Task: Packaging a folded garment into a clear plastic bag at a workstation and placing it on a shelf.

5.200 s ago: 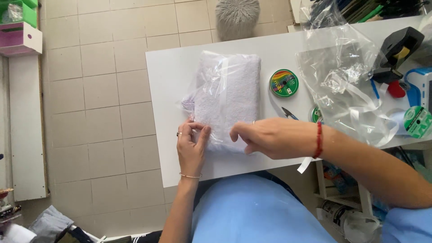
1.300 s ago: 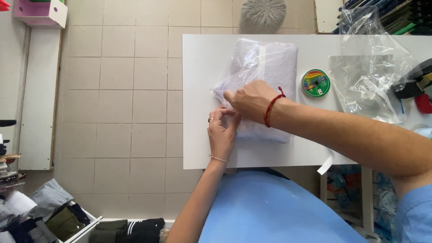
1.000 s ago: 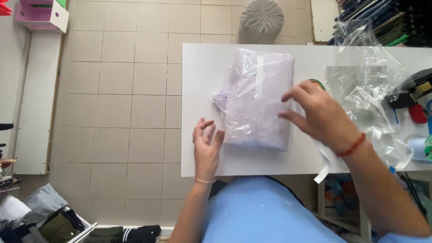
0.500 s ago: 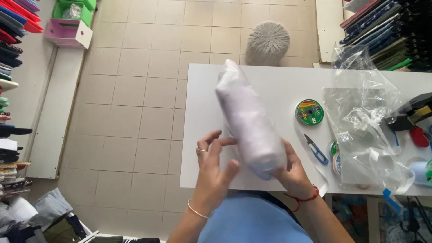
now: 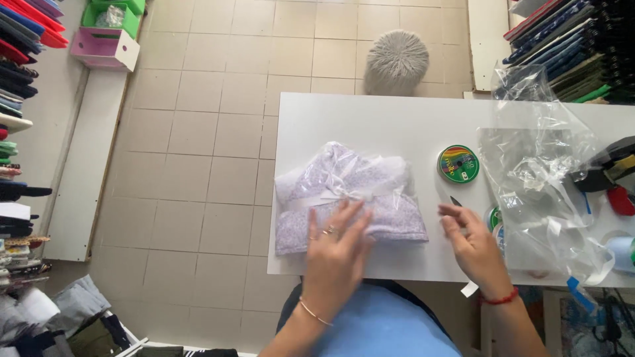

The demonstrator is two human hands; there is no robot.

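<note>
A folded pale lilac garment in a clear plastic bag (image 5: 347,192), with a white ribbon bow showing on top, lies on the white table (image 5: 370,119) near its left edge. My left hand (image 5: 336,248) rests flat on the near side of the package, fingers spread. My right hand (image 5: 473,246) sits on the table to the right of the package, fingers loosely apart and holding nothing, close to small scissors (image 5: 458,202).
A round ribbon spool with a green and rainbow face (image 5: 458,163) lies right of the package. Crumpled clear bags (image 5: 539,178) and a tape dispenser (image 5: 612,165) fill the right side. A grey pouf (image 5: 397,61) stands beyond the table. Folded fabrics line both sides.
The package, held up on edge in both hands half a second ago, now lies flat with the bow side up. My right hand has let go and moved right.
</note>
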